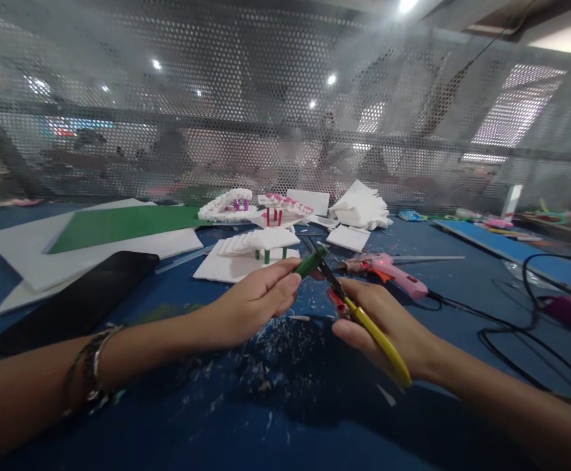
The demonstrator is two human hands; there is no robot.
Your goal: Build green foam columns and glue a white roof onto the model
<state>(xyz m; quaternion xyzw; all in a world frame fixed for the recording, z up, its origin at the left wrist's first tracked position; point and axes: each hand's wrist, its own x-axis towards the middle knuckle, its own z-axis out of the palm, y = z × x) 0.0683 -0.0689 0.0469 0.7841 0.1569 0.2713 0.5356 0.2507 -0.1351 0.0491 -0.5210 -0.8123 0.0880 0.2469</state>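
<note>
From my remote seat, I have the left hand (253, 302) pinching a green piece (309, 263) between thumb and fingers, its long axis running from near left to far right, with the far-right end poking clear of the fingertips. The right hand (388, 320) is wrapped around the handles of the yellow-handled scissors (374, 337), whose blades point far and left, so the two long axes cross right at that free end. I see the blades somewhat parted there, but I cannot tell how firmly they bite. The green piece lies just left and far of the right hand's grip, yet the left hand is nearer, touching it. Just beyond it, to the left, I see a white stepped model (224, 252) on green posts.
</note>
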